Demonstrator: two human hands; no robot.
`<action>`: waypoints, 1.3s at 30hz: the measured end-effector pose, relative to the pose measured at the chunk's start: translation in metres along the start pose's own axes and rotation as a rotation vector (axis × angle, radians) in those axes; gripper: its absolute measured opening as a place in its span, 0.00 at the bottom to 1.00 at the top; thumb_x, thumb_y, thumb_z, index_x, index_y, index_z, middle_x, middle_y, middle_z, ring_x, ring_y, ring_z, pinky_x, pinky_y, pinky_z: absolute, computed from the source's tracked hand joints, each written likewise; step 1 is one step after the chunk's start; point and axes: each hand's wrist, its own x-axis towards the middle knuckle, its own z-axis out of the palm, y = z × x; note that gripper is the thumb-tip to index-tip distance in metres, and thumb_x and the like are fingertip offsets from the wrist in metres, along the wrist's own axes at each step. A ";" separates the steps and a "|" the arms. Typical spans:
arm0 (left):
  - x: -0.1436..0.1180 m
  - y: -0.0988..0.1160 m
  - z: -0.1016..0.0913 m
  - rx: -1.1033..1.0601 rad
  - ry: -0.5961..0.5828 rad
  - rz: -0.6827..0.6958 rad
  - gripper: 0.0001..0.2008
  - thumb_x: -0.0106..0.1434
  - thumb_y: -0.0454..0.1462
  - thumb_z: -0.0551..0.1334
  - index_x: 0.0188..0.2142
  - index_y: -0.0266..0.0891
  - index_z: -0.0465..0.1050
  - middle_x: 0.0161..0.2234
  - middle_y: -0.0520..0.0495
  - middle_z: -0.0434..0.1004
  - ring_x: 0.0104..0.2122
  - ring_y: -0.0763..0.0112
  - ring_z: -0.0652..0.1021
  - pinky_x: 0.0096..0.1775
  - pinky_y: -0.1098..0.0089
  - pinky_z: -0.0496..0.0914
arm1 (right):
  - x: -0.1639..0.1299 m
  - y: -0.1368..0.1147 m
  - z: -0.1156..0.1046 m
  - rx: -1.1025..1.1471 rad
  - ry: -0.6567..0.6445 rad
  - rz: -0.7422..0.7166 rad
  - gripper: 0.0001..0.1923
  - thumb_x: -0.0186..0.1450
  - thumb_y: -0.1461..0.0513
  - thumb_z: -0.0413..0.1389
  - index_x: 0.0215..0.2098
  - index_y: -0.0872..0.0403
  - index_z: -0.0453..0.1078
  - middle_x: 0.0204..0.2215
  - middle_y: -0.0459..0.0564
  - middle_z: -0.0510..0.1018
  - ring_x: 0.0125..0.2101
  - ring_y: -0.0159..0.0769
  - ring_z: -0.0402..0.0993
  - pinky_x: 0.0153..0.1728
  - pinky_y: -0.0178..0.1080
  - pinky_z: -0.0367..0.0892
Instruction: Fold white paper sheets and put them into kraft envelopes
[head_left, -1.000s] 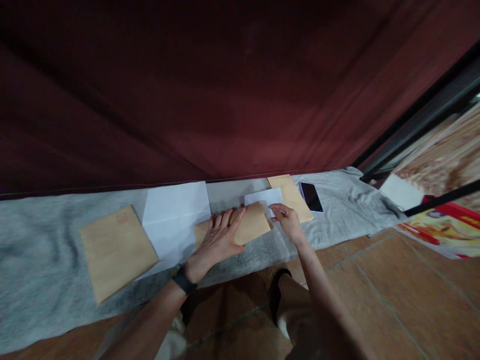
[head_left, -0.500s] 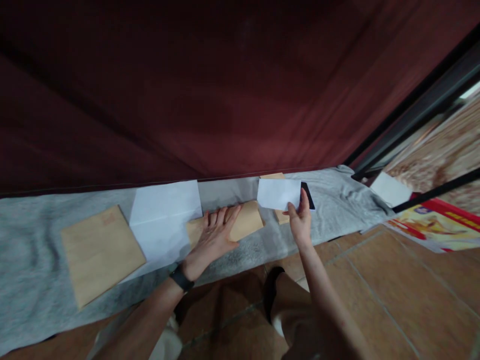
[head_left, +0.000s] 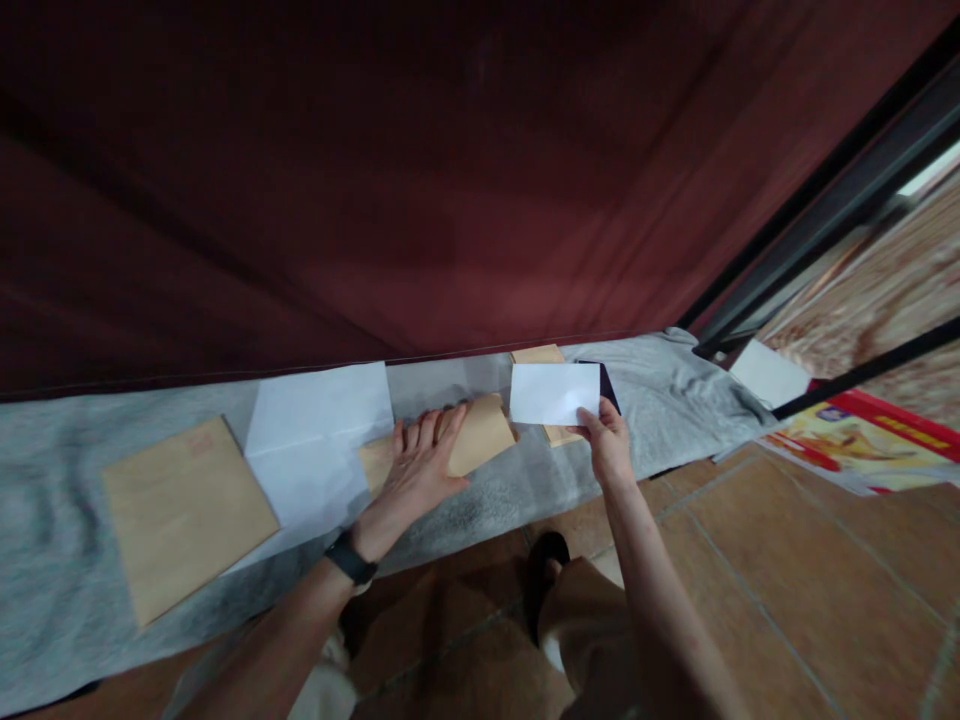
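Note:
My left hand [head_left: 424, 460] lies with its fingers stretched over a brown paper envelope [head_left: 484, 432] on the grey cloth. Between thumb and fingers, my right hand [head_left: 609, 440] pinches a folded white sheet of paper [head_left: 555, 392] by its right corner. The sheet is held just right of the envelope, over brown paper pieces [head_left: 537, 355] and partly over a dark flat item [head_left: 604, 382]. To the left, an unfolded white sheet [head_left: 322, 430] with a crease lies partly under a large brown envelope [head_left: 191, 515] that bears a faint reddish mark.
A grey cloth [head_left: 652, 365] covers the narrow surface, with a dark red fabric wall [head_left: 450, 200] rising behind it. At right are a black metal frame [head_left: 810, 230], a white box-like item [head_left: 769, 372] and a red and yellow printed package [head_left: 870, 440]. Below is brown tiled floor [head_left: 780, 570].
The view has shifted slightly. My right hand still holds the folded sheet, now more level, with the thumb on top. My left hand stays on the brown envelope.

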 end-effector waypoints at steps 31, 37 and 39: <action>-0.003 -0.002 -0.003 0.083 0.004 0.067 0.54 0.55 0.43 0.70 0.72 0.48 0.37 0.66 0.35 0.58 0.65 0.44 0.60 0.65 0.41 0.45 | 0.007 -0.012 -0.028 -0.150 -0.431 0.204 0.13 0.51 0.55 0.62 0.32 0.52 0.74 0.27 0.44 0.79 0.27 0.34 0.70 0.26 0.34 0.66; -0.002 -0.003 -0.002 0.075 -0.013 0.070 0.54 0.55 0.43 0.70 0.72 0.48 0.38 0.66 0.35 0.58 0.66 0.44 0.60 0.65 0.41 0.45 | 0.010 -0.011 -0.032 -0.166 -0.463 0.210 0.12 0.50 0.55 0.62 0.31 0.52 0.74 0.27 0.44 0.78 0.26 0.33 0.68 0.26 0.34 0.65; -0.002 -0.005 -0.001 0.070 -0.017 0.071 0.54 0.55 0.43 0.70 0.72 0.47 0.37 0.66 0.34 0.58 0.66 0.45 0.60 0.65 0.41 0.45 | 0.010 -0.011 -0.034 -0.155 -0.471 0.212 0.13 0.50 0.55 0.62 0.32 0.52 0.75 0.28 0.44 0.78 0.27 0.33 0.68 0.26 0.34 0.64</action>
